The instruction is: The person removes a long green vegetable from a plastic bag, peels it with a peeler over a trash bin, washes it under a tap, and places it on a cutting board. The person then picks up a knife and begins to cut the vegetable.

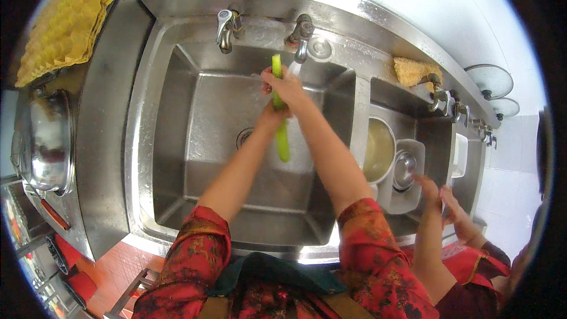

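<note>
A long green vegetable stalk (282, 144), likely celery or a similar stem, is held upright in the picture over a steel sink basin (221, 106). My right hand (288, 83) grips its upper part, close under a faucet (302, 44) from which water runs. Lower down, my left hand (272, 117) is closed around the middle of the same stalk. The fingers hide parts of the stalk, and its lower end hangs free above the basin floor. A drain (244, 137) shows left of my left forearm.
A second faucet (225, 31) stands at the basin's back left. In the right basin are a round pot (378, 150) of cloudy liquid and a pale plastic container (407, 204). Another person's hands (443, 204) are beside them. A yellow cloth (416, 73) lies on the back ledge.
</note>
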`<act>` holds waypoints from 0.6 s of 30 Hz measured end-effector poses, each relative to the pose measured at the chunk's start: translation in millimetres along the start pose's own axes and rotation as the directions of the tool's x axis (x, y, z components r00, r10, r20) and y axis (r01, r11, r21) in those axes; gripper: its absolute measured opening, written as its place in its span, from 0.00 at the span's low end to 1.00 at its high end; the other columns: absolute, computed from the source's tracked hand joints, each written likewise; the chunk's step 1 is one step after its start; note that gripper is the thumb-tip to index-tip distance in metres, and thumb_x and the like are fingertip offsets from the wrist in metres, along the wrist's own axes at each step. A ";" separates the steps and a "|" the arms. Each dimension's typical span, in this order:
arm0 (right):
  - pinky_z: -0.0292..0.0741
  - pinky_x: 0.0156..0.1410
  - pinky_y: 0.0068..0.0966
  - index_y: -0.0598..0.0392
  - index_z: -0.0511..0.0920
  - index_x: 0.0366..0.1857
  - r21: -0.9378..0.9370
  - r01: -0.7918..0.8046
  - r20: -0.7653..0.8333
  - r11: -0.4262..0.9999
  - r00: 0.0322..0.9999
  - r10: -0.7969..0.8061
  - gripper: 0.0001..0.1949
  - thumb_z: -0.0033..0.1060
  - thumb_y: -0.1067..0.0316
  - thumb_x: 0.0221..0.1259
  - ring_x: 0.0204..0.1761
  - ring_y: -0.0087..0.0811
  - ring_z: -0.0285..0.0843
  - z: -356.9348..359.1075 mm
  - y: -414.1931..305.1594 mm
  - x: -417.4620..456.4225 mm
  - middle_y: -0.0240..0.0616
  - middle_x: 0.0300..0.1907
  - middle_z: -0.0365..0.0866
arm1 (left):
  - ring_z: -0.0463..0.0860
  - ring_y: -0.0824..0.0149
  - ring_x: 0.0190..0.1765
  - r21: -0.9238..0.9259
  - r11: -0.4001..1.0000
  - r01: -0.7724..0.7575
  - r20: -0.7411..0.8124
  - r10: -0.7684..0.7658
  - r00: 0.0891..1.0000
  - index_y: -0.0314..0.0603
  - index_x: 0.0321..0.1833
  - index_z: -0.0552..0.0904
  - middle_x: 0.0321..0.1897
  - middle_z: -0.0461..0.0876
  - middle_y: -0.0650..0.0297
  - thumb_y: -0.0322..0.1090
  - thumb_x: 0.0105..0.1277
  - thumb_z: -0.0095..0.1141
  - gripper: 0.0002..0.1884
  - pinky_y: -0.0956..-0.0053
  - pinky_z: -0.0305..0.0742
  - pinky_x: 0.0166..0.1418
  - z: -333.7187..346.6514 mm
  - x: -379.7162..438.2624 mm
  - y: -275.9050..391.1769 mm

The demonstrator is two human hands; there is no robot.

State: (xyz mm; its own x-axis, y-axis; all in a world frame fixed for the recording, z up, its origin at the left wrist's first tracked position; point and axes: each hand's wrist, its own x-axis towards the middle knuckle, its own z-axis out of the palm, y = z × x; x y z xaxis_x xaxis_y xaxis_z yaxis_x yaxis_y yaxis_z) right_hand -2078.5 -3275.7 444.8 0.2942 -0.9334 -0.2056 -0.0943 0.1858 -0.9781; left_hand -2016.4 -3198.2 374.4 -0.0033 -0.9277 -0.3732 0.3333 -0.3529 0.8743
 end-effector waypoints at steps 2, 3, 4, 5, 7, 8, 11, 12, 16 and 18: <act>0.76 0.36 0.29 0.56 0.75 0.35 0.127 -0.076 0.003 0.989 0.997 0.076 0.18 0.59 0.49 0.63 0.24 0.28 0.73 3.0 -16.9 0.1 0.36 0.23 0.74 | 0.78 0.70 0.36 -0.015 0.998 0.062 0.032 -0.062 0.998 0.41 0.47 0.76 0.35 0.80 0.66 0.38 0.58 0.65 0.18 0.73 0.73 0.42 3.7 -14.0 5.7; 0.77 0.35 0.29 0.56 0.74 0.33 0.180 -0.095 0.006 0.979 0.995 0.096 0.18 0.59 0.49 0.64 0.22 0.29 0.71 4.9 -23.0 4.3 0.36 0.21 0.72 | 0.77 0.71 0.37 -0.024 0.996 0.089 0.046 -0.088 0.995 0.40 0.46 0.77 0.34 0.80 0.66 0.39 0.56 0.66 0.18 0.74 0.72 0.43 3.6 -18.8 8.0; 0.77 0.33 0.30 0.55 0.72 0.31 0.231 -0.115 0.010 0.966 0.993 0.115 0.19 0.58 0.48 0.64 0.20 0.29 0.69 5.9 -29.1 8.0 0.36 0.19 0.69 | 0.77 0.71 0.37 0.017 0.996 0.087 0.047 -0.087 0.995 0.40 0.46 0.77 0.34 0.80 0.66 0.40 0.56 0.66 0.19 0.73 0.72 0.43 1.3 -19.4 7.0; 0.77 0.33 0.30 0.55 0.72 0.30 0.373 -0.134 -0.013 0.918 0.989 0.149 0.19 0.58 0.48 0.64 0.19 0.30 0.68 5.9 -34.3 10.0 0.35 0.19 0.68 | 0.77 0.70 0.37 0.058 0.995 0.085 0.048 -0.088 0.995 0.40 0.46 0.77 0.34 0.79 0.66 0.41 0.55 0.67 0.20 0.73 0.71 0.43 -2.0 -20.1 6.7; 0.77 0.32 0.29 0.55 0.71 0.28 0.631 -0.142 -0.054 0.763 0.973 0.226 0.19 0.57 0.49 0.65 0.18 0.30 0.65 -2.2 -42.0 11.1 0.34 0.18 0.64 | 0.76 0.70 0.36 0.113 0.990 0.084 0.056 -0.091 0.994 0.40 0.46 0.77 0.33 0.79 0.67 0.42 0.55 0.67 0.20 0.72 0.71 0.44 -4.5 -23.1 2.3; 0.78 0.39 0.35 0.57 0.74 0.34 0.619 -0.054 -0.019 0.784 0.996 0.083 0.18 0.51 0.50 0.69 0.25 0.35 0.75 -16.7 -11.2 31.0 0.39 0.24 0.75 | 0.75 0.70 0.36 0.129 0.988 0.086 0.066 -0.095 0.993 0.40 0.45 0.77 0.32 0.78 0.67 0.42 0.55 0.68 0.20 0.72 0.70 0.44 -2.6 -25.2 0.0; 0.76 0.49 0.41 0.59 0.74 0.46 0.737 -0.139 0.012 0.661 0.981 0.194 0.18 0.44 0.52 0.71 0.40 0.40 0.81 -11.9 -32.4 22.1 0.45 0.41 0.82 | 0.74 0.70 0.37 0.156 0.982 0.109 0.050 -0.119 0.992 0.41 0.45 0.77 0.33 0.78 0.67 0.43 0.55 0.68 0.20 0.71 0.69 0.45 -18.2 -15.1 -6.9; 0.73 0.54 0.45 0.57 0.72 0.50 0.760 -0.125 0.038 0.638 0.988 0.149 0.18 0.42 0.52 0.72 0.47 0.40 0.78 -15.3 -32.2 18.2 0.44 0.47 0.80 | 0.74 0.70 0.38 0.167 0.978 0.123 0.056 -0.134 0.989 0.42 0.45 0.77 0.34 0.78 0.67 0.43 0.55 0.68 0.20 0.70 0.69 0.45 -17.6 -10.6 -4.3; 0.58 0.66 0.59 0.47 0.70 0.58 0.803 -0.102 0.076 0.587 0.995 0.068 0.20 0.31 0.50 0.74 0.65 0.41 0.67 -22.9 -40.8 -1.9 0.38 0.64 0.71 | 0.74 0.68 0.46 0.055 0.998 -0.004 -0.023 0.005 1.000 0.43 0.49 0.77 0.40 0.77 0.66 0.44 0.56 0.68 0.21 0.68 0.68 0.46 -14.4 5.0 3.1; 0.46 0.69 0.67 0.42 0.70 0.59 0.809 -0.111 0.077 0.577 0.994 0.083 0.23 0.26 0.45 0.73 0.69 0.41 0.60 -23.7 -48.5 -9.6 0.33 0.68 0.65 | 0.73 0.66 0.49 -0.060 0.997 -0.054 -0.079 0.049 0.996 0.44 0.51 0.75 0.43 0.76 0.66 0.44 0.56 0.68 0.23 0.66 0.68 0.47 -13.6 9.6 5.1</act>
State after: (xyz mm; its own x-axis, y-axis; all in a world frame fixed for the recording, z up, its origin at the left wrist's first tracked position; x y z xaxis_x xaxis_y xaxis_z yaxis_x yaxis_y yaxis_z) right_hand -2099.3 -3283.0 495.0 0.3581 -0.8881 -0.2884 0.6826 0.4597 -0.5680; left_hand -2001.9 -3207.3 371.1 0.0879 -0.9312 -0.3537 0.3889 -0.2948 0.8728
